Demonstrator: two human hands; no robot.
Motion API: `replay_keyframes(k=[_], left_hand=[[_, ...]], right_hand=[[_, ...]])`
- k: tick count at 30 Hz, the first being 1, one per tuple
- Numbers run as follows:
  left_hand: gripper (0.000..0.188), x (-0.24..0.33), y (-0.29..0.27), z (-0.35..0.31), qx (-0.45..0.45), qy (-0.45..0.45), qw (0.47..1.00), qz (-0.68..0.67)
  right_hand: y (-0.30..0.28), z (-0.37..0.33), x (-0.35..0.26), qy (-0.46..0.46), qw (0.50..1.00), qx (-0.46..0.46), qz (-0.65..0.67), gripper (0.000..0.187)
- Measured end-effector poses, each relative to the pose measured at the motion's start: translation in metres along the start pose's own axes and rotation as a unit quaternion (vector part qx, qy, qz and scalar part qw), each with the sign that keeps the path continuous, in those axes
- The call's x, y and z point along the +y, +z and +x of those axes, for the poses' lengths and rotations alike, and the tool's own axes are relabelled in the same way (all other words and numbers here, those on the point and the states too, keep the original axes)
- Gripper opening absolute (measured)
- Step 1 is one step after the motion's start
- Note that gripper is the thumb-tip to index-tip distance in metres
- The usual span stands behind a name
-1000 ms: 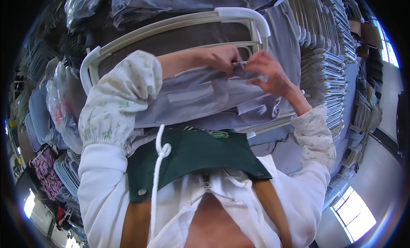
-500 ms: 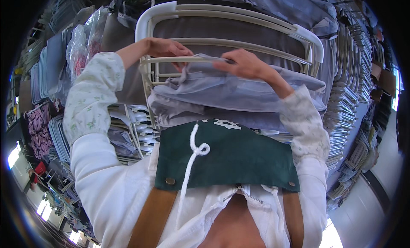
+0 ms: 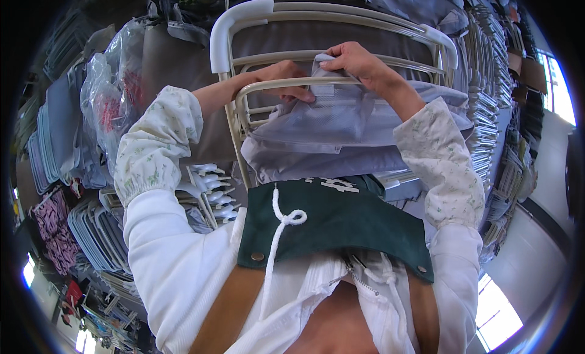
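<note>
In front of me stands a cream metal tube frame [image 3: 268, 85] with white plastic corner pieces, apparently part of a folding chair or bed. Grey fabric [image 3: 304, 131] is draped over its nearer bars and hangs in folds. Behind the near top bar, my left hand [image 3: 289, 79] is closed, its fingertips pinching the fabric near that bar. My right hand [image 3: 356, 62] holds a gathered edge of the same fabric between thumb and fingers, raised just above the bar. A small pale label shows on the lower fabric. Part of my left fingers is hidden by the tube.
Stacked white-tipped metal frames [image 3: 213, 192] stand close below my left forearm. Clear plastic bags [image 3: 116, 98] hang at the left, beside rows of folded frames [image 3: 58, 134]. More stacked frames [image 3: 484, 122] line the right side.
My right hand has moved up and away from the bar, pulling a fabric edge up with it. My left hand has shifted right along the bar. The frame appears farther right.
</note>
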State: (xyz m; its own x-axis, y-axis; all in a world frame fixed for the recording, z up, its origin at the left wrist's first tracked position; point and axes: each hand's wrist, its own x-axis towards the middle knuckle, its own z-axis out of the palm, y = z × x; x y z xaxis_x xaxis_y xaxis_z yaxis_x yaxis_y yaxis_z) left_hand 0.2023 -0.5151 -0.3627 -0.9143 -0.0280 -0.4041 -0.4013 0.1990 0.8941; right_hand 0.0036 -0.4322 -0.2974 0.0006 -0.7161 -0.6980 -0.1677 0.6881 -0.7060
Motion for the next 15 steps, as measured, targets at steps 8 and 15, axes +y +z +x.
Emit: replay_keyframes(k=[8, 15], left_hand=[[0.02, -0.061, -0.012, -0.05, 0.19, 0.006, 0.934, -0.303], [0.005, -0.05, 0.023, -0.095, 0.422, 0.011, 0.878, -0.227]], right_hand=[[0.009, -0.037, 0.004, -0.32, 0.868, 0.198, -0.324, 0.045], [0.07, -0.122, 0.072, -0.376, 0.71, -0.036, -0.594, 0.032]])
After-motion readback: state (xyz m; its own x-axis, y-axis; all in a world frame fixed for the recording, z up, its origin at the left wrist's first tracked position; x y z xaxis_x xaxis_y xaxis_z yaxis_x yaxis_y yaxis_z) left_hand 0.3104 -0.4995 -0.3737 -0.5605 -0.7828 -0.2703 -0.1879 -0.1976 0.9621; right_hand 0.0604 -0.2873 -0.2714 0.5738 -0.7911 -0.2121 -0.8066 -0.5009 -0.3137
